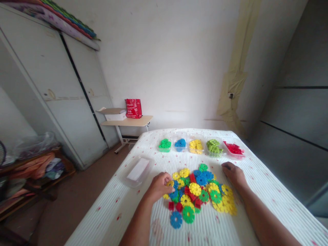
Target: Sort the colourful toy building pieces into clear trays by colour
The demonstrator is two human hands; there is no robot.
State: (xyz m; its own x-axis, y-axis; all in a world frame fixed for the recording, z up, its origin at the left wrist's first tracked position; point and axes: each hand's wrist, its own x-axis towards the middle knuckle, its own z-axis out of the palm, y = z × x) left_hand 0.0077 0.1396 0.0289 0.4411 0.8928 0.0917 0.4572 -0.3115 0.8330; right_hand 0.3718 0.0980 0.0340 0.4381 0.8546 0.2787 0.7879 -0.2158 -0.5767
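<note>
My left hand is at the left edge of a loose pile of plastic pieces, its thumb and fingers closed on a yellow notched snowflake disc. The pile mixes blue discs, green discs, yellow discs and small red blocks. My right hand rests on the table right of the pile, fingers curled together; whatever they hold, if anything, is hidden. Yellow discs lie bunched beside my right forearm.
Along the far side stand clear tubs of green, blue, yellow, light green and red pieces. A clear lid with a white label lies left. Behind are a side table, a red bag and a box.
</note>
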